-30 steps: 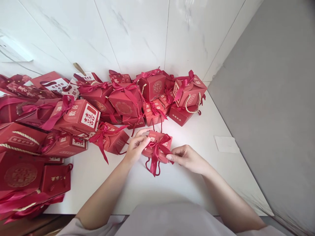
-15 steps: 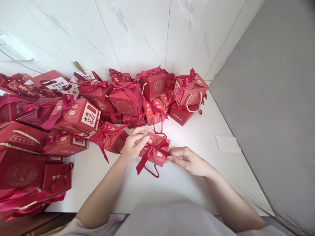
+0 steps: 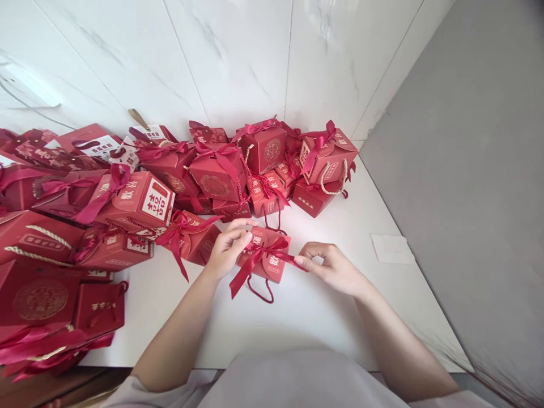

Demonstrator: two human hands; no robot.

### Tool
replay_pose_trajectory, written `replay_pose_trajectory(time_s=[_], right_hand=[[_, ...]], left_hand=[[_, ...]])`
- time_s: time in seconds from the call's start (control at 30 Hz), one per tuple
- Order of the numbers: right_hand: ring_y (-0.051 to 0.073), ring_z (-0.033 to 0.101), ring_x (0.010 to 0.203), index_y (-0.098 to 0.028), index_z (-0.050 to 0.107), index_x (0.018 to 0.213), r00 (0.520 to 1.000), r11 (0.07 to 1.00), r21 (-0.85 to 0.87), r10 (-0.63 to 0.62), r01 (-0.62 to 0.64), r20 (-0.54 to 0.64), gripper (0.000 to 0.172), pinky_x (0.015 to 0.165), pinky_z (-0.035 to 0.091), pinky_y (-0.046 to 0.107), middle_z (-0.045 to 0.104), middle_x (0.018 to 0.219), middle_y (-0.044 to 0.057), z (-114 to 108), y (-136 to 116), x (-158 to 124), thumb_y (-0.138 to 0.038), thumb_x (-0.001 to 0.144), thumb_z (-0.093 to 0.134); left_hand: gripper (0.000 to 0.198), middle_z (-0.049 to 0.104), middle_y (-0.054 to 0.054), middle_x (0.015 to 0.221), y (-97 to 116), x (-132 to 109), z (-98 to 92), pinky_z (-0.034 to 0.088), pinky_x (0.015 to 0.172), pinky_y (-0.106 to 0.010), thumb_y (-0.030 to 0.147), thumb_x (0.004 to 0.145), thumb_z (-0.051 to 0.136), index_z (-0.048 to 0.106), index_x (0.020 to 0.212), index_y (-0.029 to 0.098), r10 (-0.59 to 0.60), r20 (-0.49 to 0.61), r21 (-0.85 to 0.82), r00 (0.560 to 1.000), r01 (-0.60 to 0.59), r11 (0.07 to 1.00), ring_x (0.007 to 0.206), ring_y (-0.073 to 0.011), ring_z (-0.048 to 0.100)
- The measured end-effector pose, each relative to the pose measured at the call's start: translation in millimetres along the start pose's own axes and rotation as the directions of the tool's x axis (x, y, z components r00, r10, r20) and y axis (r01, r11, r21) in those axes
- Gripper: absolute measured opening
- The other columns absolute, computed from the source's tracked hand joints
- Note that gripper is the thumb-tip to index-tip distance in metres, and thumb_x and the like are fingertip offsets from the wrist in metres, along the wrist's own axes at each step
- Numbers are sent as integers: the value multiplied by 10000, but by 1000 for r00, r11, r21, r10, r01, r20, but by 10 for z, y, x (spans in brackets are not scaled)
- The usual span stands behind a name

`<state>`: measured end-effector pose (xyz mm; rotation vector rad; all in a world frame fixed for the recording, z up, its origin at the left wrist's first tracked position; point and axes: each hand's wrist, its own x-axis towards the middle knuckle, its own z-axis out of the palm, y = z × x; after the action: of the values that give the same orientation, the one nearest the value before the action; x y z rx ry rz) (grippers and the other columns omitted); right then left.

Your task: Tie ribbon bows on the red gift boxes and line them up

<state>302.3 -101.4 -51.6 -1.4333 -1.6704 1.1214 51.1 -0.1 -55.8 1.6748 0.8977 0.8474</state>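
One white table point(image 3: 297, 331) fills our working area, its bare surface running up to a white wall point(image 3: 242, 62) with grey veining and straight seams; a plain grey surface point(image 3: 471, 147) borders it on the right. We note the small red box point(image 3: 274, 268) on the table in front of us, between both hands: angular, printed with pale characters, with a dark red cord handle point(image 3: 261, 296) looping onto the table at its near side. A glossy satin ribbon point(image 3: 269, 248) is tied in a bow over its top, one tail slanting toward the near left. Our left hand point(image 3: 229, 247) grips the box's left end, thumb on top; our right hand point(image 3: 329, 265) pinches the other ribbon tail between thumb and finger, just right of the box. We record a heap of red boxes point(image 3: 216, 180) along the back and left, some with cream twisted cords point(image 3: 50, 233). One bowed box point(image 3: 199, 245) sits close beside the left hand, limiting room there. A white slip point(image 3: 391, 249) lies flat at right, well apart.
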Motion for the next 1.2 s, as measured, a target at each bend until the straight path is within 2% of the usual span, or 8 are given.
replay_pose_trajectory(time_s=[0.07,0.17,0.27,0.37,0.57,0.7,0.9,1.2], right_hand=[[159,561,695,-198,563,715,984,999,-48,-15,6,-179,352,667,452,294,599,724,8,22,21,3,-442,968,536],[199,612,852,-202,594,841,864,952,-229,-284,202,-415,171,780,489,349,646,879,54,124,-6,-19,-328,955,575],[241,615,1040,-196,641,954,735,753,-472,-620,459,-274,63,895,491,400,672,1077,102,320,-123,-84,-242,912,631],[248,562,1219,-198,666,1031,657,562,-584,-752,586,-64,139,1075,406,434,669,1242,94,562,-264,-132,-273,917,635],[235,415,1411,-192,637,1173,765,597,-603,-643,530,36,227,1239,90,534,535,1461,68,789,-319,-38,-267,994,520],[166,575,1272,-176,635,1145,713,632,-471,-701,616,-7,197,1207,271,424,705,1243,52,669,-243,-19,-155,975,536],[199,669,1123,-167,651,1038,689,670,-358,-719,651,-94,154,1036,485,400,748,1098,92,450,-166,-48,-110,916,576],[212,672,1091,-163,654,1033,673,654,-321,-737,685,-65,196,935,529,379,739,1075,100,373,-65,-35,-71,873,589]], left_hand=[[423,581,-91,1243,-11,2,-15,449,994,-378,420,913,584,540,582,160,-13,21,-38,1000,14,999,1161,-260,576],[400,578,-87,1245,-31,3,-4,432,1020,-390,408,888,625,543,585,161,-7,10,-53,1000,8,999,1178,-266,566],[397,576,-78,1261,-36,1,23,412,1048,-397,391,893,623,537,581,161,13,-5,-37,1000,-13,999,1177,-257,564],[377,573,-76,1292,-12,0,44,395,1074,-408,381,908,601,565,604,162,32,7,-18,999,-32,999,1171,-252,568],[325,592,-92,1265,35,-5,89,406,1072,-409,380,934,559,691,721,172,21,32,-19,999,-20,1000,1193,-263,562],[344,610,-87,1237,-1,1,95,418,1046,-386,376,936,555,676,689,170,9,-2,-33,1000,-9,999,1181,-253,566],[365,635,-81,1191,-25,18,93,415,1041,-386,380,933,558,656,652,167,-24,-29,-40,999,23,999,1137,-241,589],[354,632,-85,1220,45,7,94,420,1052,-404,424,938,531,669,724,178,-62,-17,38,998,62,997,1140,-239,591]])
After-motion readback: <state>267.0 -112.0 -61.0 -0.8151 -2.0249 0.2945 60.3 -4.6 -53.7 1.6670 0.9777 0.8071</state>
